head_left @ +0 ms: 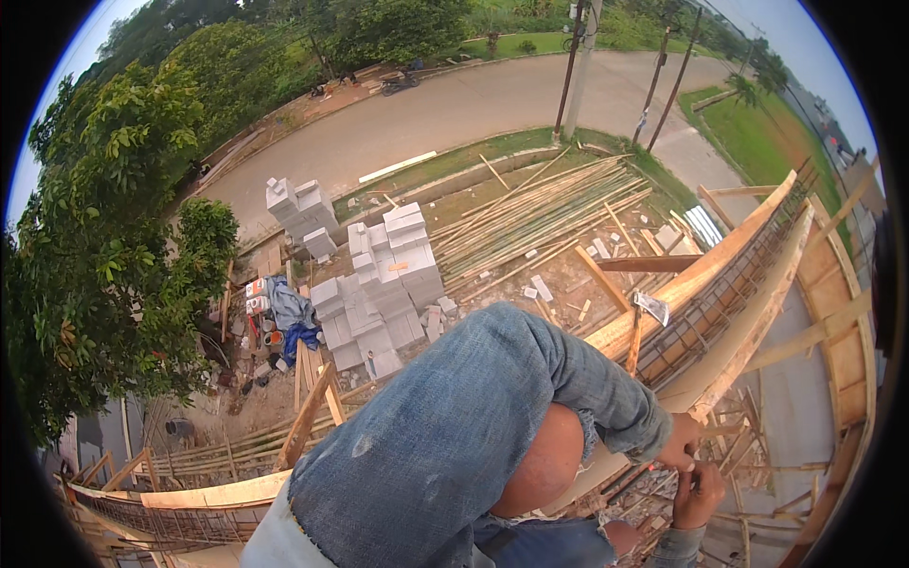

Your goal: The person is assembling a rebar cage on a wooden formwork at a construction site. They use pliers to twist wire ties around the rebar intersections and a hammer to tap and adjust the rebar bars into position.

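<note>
My left hand (680,441), at the end of a denim sleeve (620,402) reaching past my bent knee, is curled closed beside the lower end of a wooden formwork board (757,317). Just below it, my right hand (699,494) has its fingers drawn together, almost touching the left. Whatever either hand grips is too small or hidden to make out. A dark slender object with a reddish part (627,481) shows left of the hands; its kind is unclear. Inside the curved formwork runs a rebar cage (696,331). A small silvery packet (651,308) lies on the formwork's edge.
I am high above the ground. Below are stacked pale blocks (393,275), bamboo poles (540,222) and a blue tarp (298,331). Another curved formwork section (218,494) runs lower left. Wooden braces (819,331) cross at right. A road (454,104), poles and trees lie beyond.
</note>
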Available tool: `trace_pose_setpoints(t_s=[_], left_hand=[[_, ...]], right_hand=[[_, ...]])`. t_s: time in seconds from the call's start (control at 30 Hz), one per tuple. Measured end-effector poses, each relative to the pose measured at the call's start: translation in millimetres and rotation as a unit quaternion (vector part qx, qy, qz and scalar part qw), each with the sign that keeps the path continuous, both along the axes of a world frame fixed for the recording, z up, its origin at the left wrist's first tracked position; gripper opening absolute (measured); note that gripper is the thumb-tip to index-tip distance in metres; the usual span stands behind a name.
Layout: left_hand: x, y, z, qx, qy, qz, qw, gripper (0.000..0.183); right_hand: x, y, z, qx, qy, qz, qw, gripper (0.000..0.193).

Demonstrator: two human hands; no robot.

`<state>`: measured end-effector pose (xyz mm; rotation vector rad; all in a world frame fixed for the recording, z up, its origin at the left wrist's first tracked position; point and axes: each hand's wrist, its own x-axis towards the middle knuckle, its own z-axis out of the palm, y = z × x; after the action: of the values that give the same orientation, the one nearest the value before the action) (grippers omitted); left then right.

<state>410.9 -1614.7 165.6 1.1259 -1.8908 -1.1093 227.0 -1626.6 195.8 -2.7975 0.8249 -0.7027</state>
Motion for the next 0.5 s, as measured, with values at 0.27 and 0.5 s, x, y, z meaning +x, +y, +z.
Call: trace_pose_setpoints(t_s=[0.27,0.5], left_hand=[[4,3,15,-0.049,0.063,0.092,0.993,0.023],[4,3,8,0.043,0.152,0.129,0.979,0.024]], right_hand=[[5,8,22,-0.312,-0.030,-0.076,0.947,0.015],[9,10,0,0.264,-0.584,-0.254,0.724,0.031]])
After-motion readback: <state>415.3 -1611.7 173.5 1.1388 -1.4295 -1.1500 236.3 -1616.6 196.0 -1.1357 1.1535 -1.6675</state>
